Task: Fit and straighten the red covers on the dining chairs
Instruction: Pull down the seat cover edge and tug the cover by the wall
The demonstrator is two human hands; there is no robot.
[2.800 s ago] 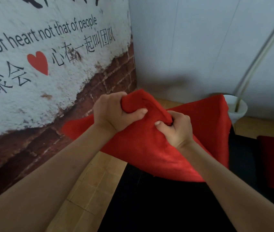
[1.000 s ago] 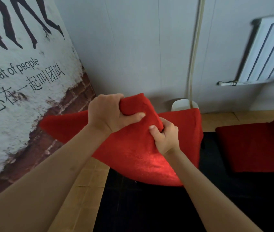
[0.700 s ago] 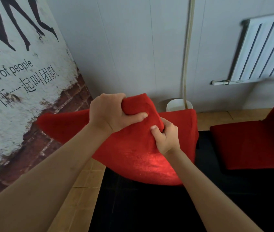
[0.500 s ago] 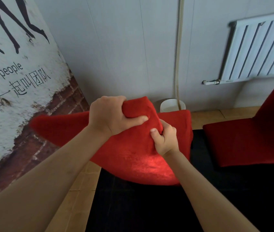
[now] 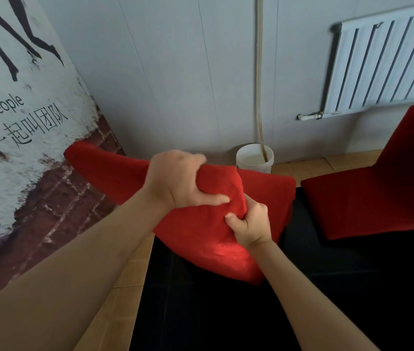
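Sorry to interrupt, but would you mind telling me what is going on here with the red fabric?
A person is working a red cover over a chair. The left hand grips a bunched fold at the top, and the right hand pinches the cloth just below it. The cover is rumpled there, not yet straightened. Another red-covered chair stands to the right, near a white bucket by the wall.

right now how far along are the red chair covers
Looks done: the red chair on the right already wears its cover, lying smooth over seat and back. In hand: the left hand and right hand both grip a bunched fold at the top of the near red cover, which is not yet pulled flat. Left: working that bunch down and straightening it. Any other chairs are out of view.
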